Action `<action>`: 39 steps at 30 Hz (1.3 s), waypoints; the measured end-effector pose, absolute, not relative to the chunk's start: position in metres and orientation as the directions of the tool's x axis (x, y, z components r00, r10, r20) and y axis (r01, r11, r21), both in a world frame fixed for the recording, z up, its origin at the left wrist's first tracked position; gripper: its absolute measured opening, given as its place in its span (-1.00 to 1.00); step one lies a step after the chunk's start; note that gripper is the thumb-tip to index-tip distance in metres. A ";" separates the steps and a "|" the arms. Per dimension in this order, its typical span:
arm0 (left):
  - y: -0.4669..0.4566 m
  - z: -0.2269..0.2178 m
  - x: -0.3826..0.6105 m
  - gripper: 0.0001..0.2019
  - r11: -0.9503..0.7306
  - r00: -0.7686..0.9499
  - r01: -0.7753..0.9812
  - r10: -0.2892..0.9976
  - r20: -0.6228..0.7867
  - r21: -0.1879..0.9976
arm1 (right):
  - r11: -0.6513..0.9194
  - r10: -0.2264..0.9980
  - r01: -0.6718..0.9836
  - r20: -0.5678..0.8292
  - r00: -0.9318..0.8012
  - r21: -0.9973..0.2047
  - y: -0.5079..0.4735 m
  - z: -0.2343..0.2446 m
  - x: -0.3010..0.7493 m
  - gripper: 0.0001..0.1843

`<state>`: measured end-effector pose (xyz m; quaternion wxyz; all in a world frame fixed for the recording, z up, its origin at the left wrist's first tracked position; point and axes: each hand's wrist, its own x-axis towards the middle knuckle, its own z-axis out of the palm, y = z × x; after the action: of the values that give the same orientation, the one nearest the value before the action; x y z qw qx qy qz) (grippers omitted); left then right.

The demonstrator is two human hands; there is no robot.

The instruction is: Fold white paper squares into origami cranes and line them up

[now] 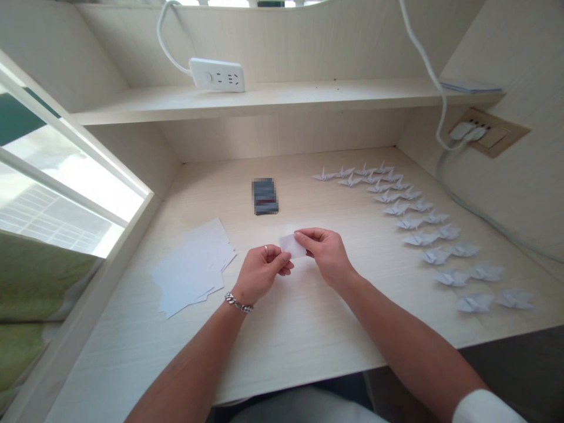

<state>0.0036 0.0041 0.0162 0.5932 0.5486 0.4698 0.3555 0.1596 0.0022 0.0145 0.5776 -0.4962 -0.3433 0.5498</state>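
Note:
Over the middle of the pale wooden desk [282, 329], my left hand [261, 271] and my right hand [325, 251] both pinch a small folded white paper [291, 245]. The left hand grips its left edge with closed fingers, and wears a ring and a metal bracelet. The right hand holds the paper's right edge between thumb and fingers. The paper is held just above the desk surface.
A loose stack of white sheets [194, 267] lies left of my hands. Several folded paper cranes [418, 223] form two curved rows on the right. A blurred dark object [265, 196] lies behind my hands. A power strip [217, 74] rests on the shelf, with cables to a wall socket [480, 132].

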 end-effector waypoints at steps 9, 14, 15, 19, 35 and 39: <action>0.005 0.014 0.004 -0.73 0.071 0.309 0.167 0.943 -0.121 0.983 | -0.135 0.969 -0.317 -0.193 0.157 -0.939 0.002 0.017 0.160 -0.65; 0.004 0.013 0.003 -0.71 0.016 0.277 0.218 0.958 -0.078 0.976 | -0.137 0.971 -0.311 -0.190 0.148 -0.940 0.002 0.018 0.160 -0.63; 0.004 0.013 0.003 -0.71 0.012 0.266 0.224 0.961 -0.073 0.974 | -0.142 0.975 -0.300 -0.186 0.124 -0.943 0.001 0.018 0.160 -0.62; 0.003 0.015 0.003 -0.69 0.011 0.240 0.211 0.969 -0.063 0.977 | -0.144 0.989 -0.239 -0.143 -0.020 -0.960 -0.002 0.017 0.158 -0.66; 0.006 0.017 0.002 -0.77 0.073 0.170 0.035 0.982 -0.078 0.997 | -0.118 0.991 -0.143 -0.108 -0.076 -0.983 -0.003 0.021 0.159 -0.71; 0.008 0.013 0.004 -0.80 0.038 0.125 0.037 0.991 -0.043 0.999 | -0.127 0.987 -0.149 -0.111 -0.112 -0.981 -0.003 0.021 0.159 -0.76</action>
<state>0.0036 0.0077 0.0132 0.5320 0.5289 0.4859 0.4485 0.1587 -0.0034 0.0208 0.4802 -0.4621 -0.4536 0.5918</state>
